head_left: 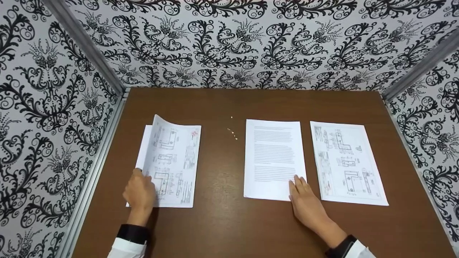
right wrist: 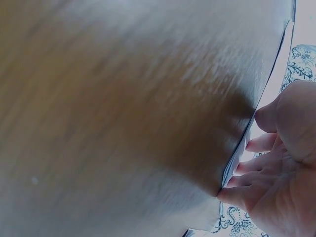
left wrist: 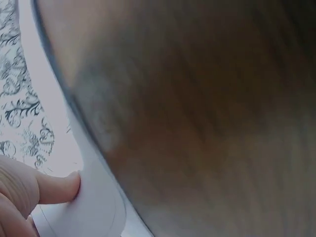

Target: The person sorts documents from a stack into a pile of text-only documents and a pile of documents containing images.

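Note:
On the left of the table, my left hand [head_left: 140,191] pinches the left edge of a printed technical drawing sheet [head_left: 175,154]. That edge is lifted and curls over, and white paper shows beneath it. In the left wrist view, the thumb [left wrist: 59,188] presses on the white paper [left wrist: 101,207]. My right hand [head_left: 309,206] rests with extended fingers on the lower right corner of a stack of text pages [head_left: 274,154]. Seen from the right wrist, the fingertips [right wrist: 232,195] lie along the edge of the pages.
Another technical drawing [head_left: 346,161] lies right of the text pages on the brown table [head_left: 222,222]. Small pale specks [head_left: 232,133] dot the table between the left and middle papers. Patterned walls [head_left: 236,43] stand at the back and both sides.

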Tool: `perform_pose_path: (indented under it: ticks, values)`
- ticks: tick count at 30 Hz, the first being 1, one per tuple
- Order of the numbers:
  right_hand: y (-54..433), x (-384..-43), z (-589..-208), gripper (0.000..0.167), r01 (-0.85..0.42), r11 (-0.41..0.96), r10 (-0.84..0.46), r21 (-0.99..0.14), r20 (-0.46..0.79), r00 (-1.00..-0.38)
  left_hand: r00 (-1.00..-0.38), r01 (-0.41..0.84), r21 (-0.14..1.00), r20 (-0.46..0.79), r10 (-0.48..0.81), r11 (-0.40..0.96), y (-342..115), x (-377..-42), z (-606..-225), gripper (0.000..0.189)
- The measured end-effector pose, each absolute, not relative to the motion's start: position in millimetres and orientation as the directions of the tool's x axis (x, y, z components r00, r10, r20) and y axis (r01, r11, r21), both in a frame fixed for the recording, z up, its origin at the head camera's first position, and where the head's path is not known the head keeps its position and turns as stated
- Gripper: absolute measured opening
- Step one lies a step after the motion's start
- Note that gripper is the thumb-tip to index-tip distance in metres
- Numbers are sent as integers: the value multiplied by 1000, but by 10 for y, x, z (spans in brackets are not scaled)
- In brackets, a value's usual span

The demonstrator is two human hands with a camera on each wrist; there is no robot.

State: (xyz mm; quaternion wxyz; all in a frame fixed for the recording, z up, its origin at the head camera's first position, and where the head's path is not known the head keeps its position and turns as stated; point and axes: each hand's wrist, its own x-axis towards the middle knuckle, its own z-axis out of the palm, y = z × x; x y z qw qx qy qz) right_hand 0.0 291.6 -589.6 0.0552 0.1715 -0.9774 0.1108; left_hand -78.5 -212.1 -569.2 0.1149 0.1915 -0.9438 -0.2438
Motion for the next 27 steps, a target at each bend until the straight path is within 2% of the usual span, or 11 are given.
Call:
perform_pose_path:
  ticks: [4,7,16,21,27]
  values:
    - [2916,5,-5900,47,-346,916,-321,-201,148,-936,-897,-355,561,21,-441,748,-2171,-744,-5579,32]
    - [2922,12,-5893,47,-333,920,-311,-207,135,-941,-894,-341,638,7,-448,691,-2166,-707,-5489,34]
    - [2913,2,-5862,47,-303,927,-293,-223,76,-953,-859,-51,901,180,-479,430,-1893,-656,-5388,26]
    - [2896,2,-5853,47,-288,927,-286,-241,43,-957,-861,48,947,200,-467,319,-1625,-659,-5379,25]
    - [2909,-7,-5822,48,-263,918,-265,-295,34,-964,-881,100,952,219,-419,288,-1245,-639,-5362,26]
